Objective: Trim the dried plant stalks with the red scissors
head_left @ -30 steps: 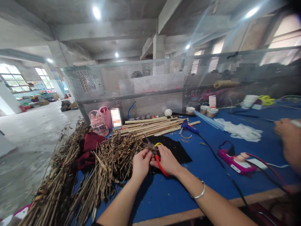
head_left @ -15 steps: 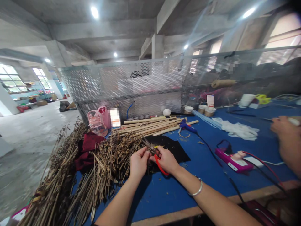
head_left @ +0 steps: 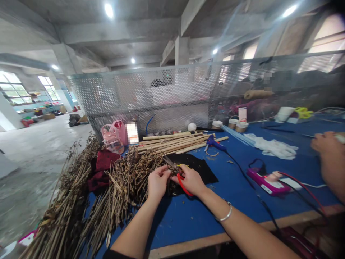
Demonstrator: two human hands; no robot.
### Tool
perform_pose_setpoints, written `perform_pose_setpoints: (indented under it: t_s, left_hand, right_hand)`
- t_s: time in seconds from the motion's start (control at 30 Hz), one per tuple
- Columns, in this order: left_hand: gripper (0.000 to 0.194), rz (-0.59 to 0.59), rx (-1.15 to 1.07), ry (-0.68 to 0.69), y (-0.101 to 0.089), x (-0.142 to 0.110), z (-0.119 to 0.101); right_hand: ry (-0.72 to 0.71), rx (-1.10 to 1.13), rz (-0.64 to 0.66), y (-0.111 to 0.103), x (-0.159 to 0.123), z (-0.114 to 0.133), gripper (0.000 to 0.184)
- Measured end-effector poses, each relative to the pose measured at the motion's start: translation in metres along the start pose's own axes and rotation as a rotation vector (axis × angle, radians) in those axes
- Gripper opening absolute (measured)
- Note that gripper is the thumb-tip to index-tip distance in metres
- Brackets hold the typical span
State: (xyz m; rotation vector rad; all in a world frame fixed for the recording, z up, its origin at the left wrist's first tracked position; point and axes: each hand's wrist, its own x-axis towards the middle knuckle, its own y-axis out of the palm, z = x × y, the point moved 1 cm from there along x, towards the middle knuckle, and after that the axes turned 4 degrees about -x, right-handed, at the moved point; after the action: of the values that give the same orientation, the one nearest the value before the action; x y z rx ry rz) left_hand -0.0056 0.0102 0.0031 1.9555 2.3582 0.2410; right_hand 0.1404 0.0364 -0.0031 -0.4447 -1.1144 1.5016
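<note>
Red-handled scissors (head_left: pixel 183 186) are gripped in my right hand (head_left: pixel 192 180), their metal blades pointing up and left over the dried stalks. My left hand (head_left: pixel 157 182) is closed in a pinch beside them, finger and thumb together near the blades. Whatever it pinches is mostly hidden; a small brown dried bit shows between the two hands. Directly left of my hands lies a heap of dried brown plant stalks (head_left: pixel 128 187). Behind my right hand a black cloth (head_left: pixel 201 167) with scattered scraps lies on the blue tabletop (head_left: pixel 188 223).
Pale wooden sticks (head_left: pixel 172 142) lie behind, with a blue glue gun (head_left: pixel 215 144) at their right end. A purple power strip (head_left: pixel 268 181) with cords sits to the right. Another person's hand (head_left: pixel 327 145) is at the far right. A perforated metal panel (head_left: pixel 145 93) borders the back.
Both hands stay close together at nearly the same spot, with only slight finger and scissor movement. The whole view has shifted a little.
</note>
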Motion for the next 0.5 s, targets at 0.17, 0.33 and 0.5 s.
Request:
perform_pose_setpoints:
  t_s: [0.17,0.33,0.5]
  left_hand:
    - [0.027,-0.014,0.046,0.038,-0.0016,0.0010,0.0022]
    - [0.023,0.001,0.082,0.056,-0.0009,-0.0004,0.0042]
    - [0.024,0.024,0.005,-0.007,0.0022,-0.0021,0.0061]
  right_hand:
    - [-0.039,-0.048,0.002,-0.0024,-0.0012,0.0045,0.036]
    - [-0.090,-0.110,-0.017,-0.0038,-0.0017,0.0090,0.039]
    - [-0.077,-0.043,0.020,-0.0009,-0.0028,0.0068,0.034]
